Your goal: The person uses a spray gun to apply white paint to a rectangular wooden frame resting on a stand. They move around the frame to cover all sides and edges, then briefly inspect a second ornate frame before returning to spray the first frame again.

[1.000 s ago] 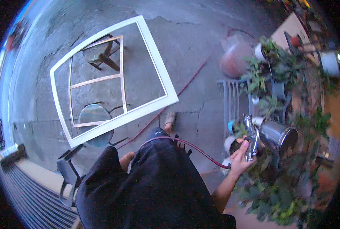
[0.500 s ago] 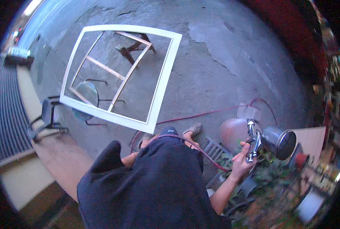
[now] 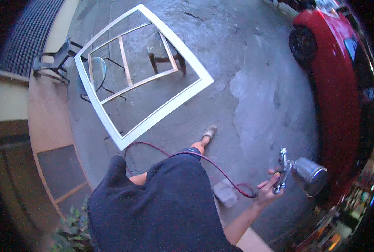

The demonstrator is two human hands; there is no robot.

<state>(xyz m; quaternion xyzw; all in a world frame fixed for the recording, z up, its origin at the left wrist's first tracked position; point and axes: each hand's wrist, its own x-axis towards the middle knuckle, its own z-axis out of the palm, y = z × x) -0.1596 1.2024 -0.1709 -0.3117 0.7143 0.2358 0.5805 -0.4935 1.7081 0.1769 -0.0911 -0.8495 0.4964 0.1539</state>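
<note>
My right hand (image 3: 269, 192) grips a spray gun (image 3: 284, 168) by its handle, out to the right of my body. The gun is shiny metal, and a silver paint cup (image 3: 308, 171) sticks out sideways from it. A dark red hose (image 3: 214, 164) runs from near that hand across my front and loops to the left. Ahead on the left is a large white frame (image 3: 166, 110) with a curved edge. A thinner wooden frame with a crossbar (image 3: 124, 61) shows within its opening. My left hand is not in view; dark cloth covers that side.
A round-topped stool (image 3: 98, 74) and a brown stool (image 3: 153, 56) stand around the frames. A dark chair (image 3: 60, 61) is at the far left. Along the right is a red car (image 3: 336, 84). A pale block (image 3: 226, 193) lies by my right forearm; leaves (image 3: 75, 229) show lower left.
My view has turned rightward and the red car shows more fully. The frames appear rotated and higher up. My right hand still holds the spray gun; only one shoe now shows.
</note>
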